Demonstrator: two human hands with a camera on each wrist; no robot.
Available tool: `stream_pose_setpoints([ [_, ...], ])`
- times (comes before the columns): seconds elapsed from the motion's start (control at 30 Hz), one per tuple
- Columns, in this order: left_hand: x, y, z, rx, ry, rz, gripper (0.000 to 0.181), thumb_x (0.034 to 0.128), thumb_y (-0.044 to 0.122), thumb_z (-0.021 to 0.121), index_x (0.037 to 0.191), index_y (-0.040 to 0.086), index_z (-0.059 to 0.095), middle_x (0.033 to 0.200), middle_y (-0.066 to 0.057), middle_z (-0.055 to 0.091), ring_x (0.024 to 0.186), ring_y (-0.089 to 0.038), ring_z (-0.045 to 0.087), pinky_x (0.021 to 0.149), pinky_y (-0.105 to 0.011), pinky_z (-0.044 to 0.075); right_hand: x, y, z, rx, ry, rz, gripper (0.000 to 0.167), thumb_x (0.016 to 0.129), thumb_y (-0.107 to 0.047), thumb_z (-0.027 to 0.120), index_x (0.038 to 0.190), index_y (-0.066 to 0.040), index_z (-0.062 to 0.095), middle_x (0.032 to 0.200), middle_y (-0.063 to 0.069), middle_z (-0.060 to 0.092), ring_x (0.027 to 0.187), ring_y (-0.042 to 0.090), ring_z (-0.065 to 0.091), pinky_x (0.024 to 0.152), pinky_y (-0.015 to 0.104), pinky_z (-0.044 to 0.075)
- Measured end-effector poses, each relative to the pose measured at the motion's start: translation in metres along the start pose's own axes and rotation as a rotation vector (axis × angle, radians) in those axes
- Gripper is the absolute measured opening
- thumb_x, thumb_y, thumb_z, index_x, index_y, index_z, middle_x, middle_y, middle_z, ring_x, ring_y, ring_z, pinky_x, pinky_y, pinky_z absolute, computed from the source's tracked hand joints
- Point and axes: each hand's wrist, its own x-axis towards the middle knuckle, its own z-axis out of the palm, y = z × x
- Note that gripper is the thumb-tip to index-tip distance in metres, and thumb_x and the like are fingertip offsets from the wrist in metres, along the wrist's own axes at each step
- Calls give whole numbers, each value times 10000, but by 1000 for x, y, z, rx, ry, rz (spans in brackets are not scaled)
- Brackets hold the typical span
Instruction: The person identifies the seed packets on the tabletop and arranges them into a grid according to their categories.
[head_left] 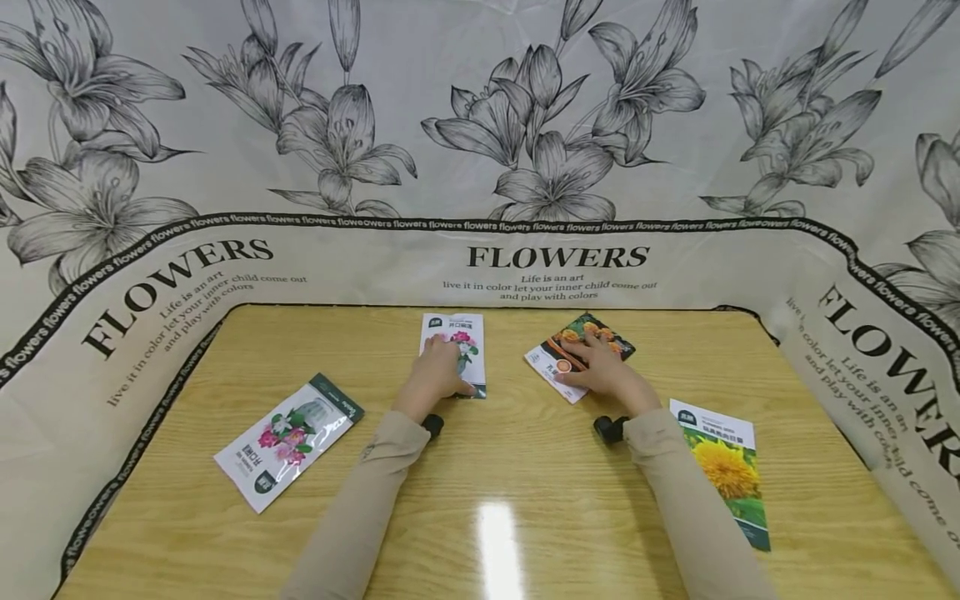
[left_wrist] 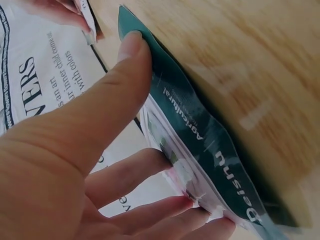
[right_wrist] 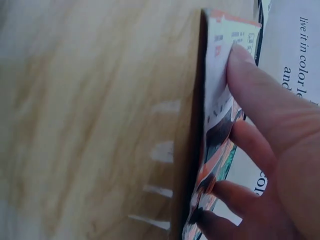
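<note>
At the far middle of the table, my left hand rests on a seed packet with pink and white flowers. The left wrist view has the thumb on that packet's dark green end strip and the other fingertips on its printed face. To the right, my right hand touches a tilted seed packet with orange flowers and a white end. In the right wrist view its thumb lies on the white end, its fingers spread along the dark printed part. Both palms stay off the packets.
A second pink-flower seed packet lies slanted at the left. At the right, a yellow-flower packet is partly behind the right forearm. The wooden table meets a cloth printed with flowers along its back and sides.
</note>
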Motion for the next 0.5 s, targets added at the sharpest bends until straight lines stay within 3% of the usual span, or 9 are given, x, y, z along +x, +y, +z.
stream_pose_setpoints([
  [0.07,0,0,0,-3,6,4,456,693,335,921,849,31,619,1308,-250,502,1250,-384,471,942,-507,504,2,2,-1,8,-14,-21,726,957,-365,655,1530,-42,348,1579,360,56,1416,594,-36,1066,776,82],
  [0.17,1,0,0,-22,3,7,427,703,317,917,798,40,606,1431,-295,429,1320,-427,429,1027,-531,447,4,4,-2,19,-30,-41,735,953,-361,663,1533,-43,342,1584,351,46,1424,579,-53,1064,779,84],
  [0.3,1,-1,1,-37,-10,1,420,707,301,913,755,46,583,1550,-318,267,1422,-497,258,1126,-573,298,5,6,-3,43,-36,-76,733,945,-337,681,1524,-27,355,1588,345,39,1427,569,-69,1066,775,81],
  [0.5,4,-2,1,-45,-1,5,436,681,294,928,757,47,577,1514,-286,364,1415,-479,293,1134,-561,294,8,10,-2,104,-31,-119,734,924,-309,716,1513,-27,382,1599,324,27,1439,544,-85,1078,763,56],
])
